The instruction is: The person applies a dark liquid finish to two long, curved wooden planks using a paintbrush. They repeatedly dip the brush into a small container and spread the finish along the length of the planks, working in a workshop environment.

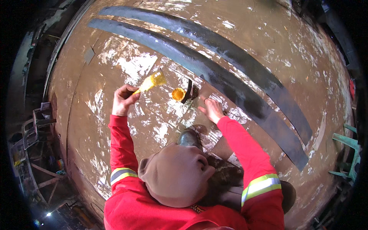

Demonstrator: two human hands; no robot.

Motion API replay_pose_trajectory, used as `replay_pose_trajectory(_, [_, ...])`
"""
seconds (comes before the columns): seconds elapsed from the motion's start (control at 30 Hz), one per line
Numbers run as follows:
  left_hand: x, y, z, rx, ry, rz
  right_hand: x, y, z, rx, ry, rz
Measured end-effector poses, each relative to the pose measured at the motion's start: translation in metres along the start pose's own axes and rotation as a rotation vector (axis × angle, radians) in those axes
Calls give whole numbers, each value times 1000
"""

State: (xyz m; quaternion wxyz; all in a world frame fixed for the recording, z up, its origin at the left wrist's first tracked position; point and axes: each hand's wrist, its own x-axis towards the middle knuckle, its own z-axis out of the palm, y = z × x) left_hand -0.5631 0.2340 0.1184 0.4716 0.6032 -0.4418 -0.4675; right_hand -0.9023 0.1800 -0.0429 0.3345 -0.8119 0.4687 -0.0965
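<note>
My left hand (124,99) pinches the handle of a yellow putty spreader (152,81), thumb against fingers. Its wide blade points up and to the right and carries glossy yellow paste. Just right of the blade, a small round container (178,94) with orange-yellow stuff inside sits on the brown surface. A black curved piece (187,92) stands against the container's right side; I cannot tell whether it is a lid. My right hand (212,109) is to the right of both, fingers apart, with nothing visible in it. A dark ring shows on one finger.
Two long, curved dark-grey strips (214,74) (230,57) lie side by side beyond my hands. A small grey flat piece (89,55) lies at the far left. My dark boot (189,138) is close below the container. Green chair legs (347,147) stand at the right edge.
</note>
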Motion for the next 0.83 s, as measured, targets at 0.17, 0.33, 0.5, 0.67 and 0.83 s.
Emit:
replay_pose_trajectory(0.17, [27,117,41,126,-14,266,-36,54,-72,-115,-52,-200])
replay_pose_trajectory(0.33, [46,168,107,274,-273,343,-100,117,-167,-450,-325,94])
replay_pose_trajectory(0.5, [90,131,318,420,-726,186,-224,232,-249,-594,-182,579])
replay_pose_trajectory(0.67, [109,59,497,916,-748,506,-256,294,-224,-424,32,866])
replay_pose_trajectory(0.83, [110,7,613,1105,-710,555,-266,320,-218,-388,117,1003])
